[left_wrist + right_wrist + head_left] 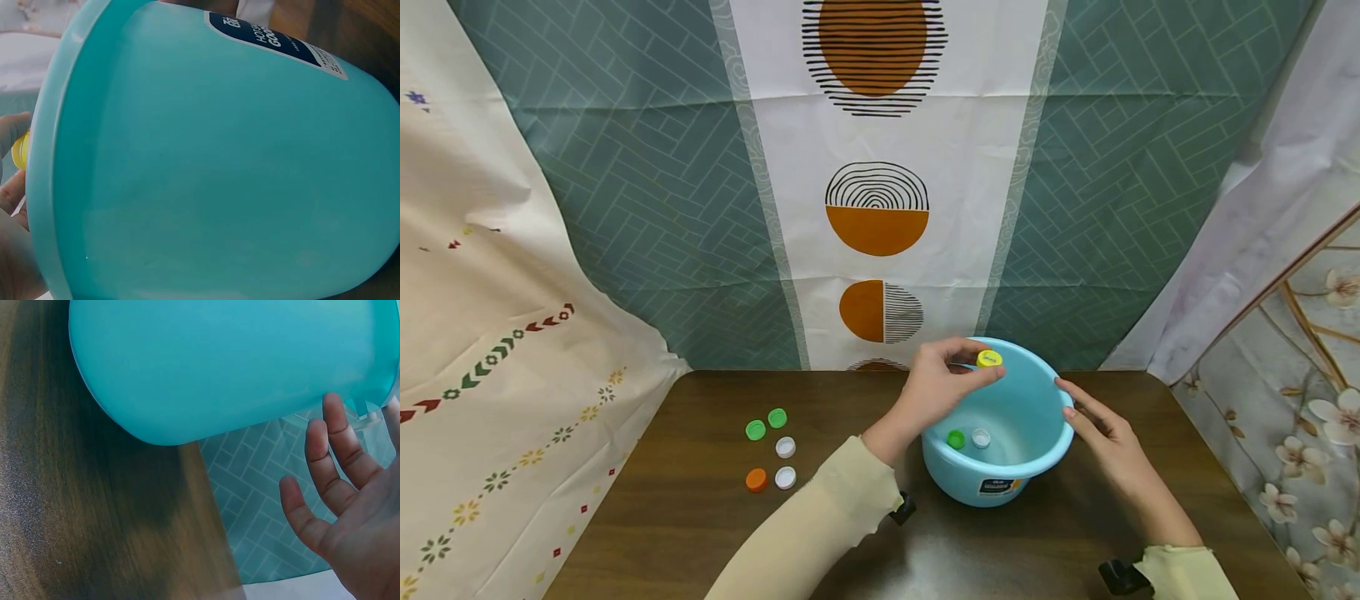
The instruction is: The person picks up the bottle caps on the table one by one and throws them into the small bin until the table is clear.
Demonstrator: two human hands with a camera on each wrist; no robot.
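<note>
A yellow bottle cap (989, 359) is pinched between the thumb and fingers of my left hand (936, 385), above the far left part of a light blue plastic bucket (936, 450). The left wrist view shows the yellow cap (24, 150) beyond the bucket's rim (49, 150). Inside the bucket lie a green cap (956, 439) and a white cap (981, 437). My right hand (1105, 437) touches the bucket's right rim with its fingertips. Its fingers stay extended along the outer wall in the right wrist view, the hand (369, 512) partly cut off there.
On the brown table (647, 517), left of the bucket, lie two green caps (756, 430), two white caps (786, 477) and an orange cap (756, 480). Patterned curtain cloth (880, 250) hangs behind the table, with more cloth at both sides.
</note>
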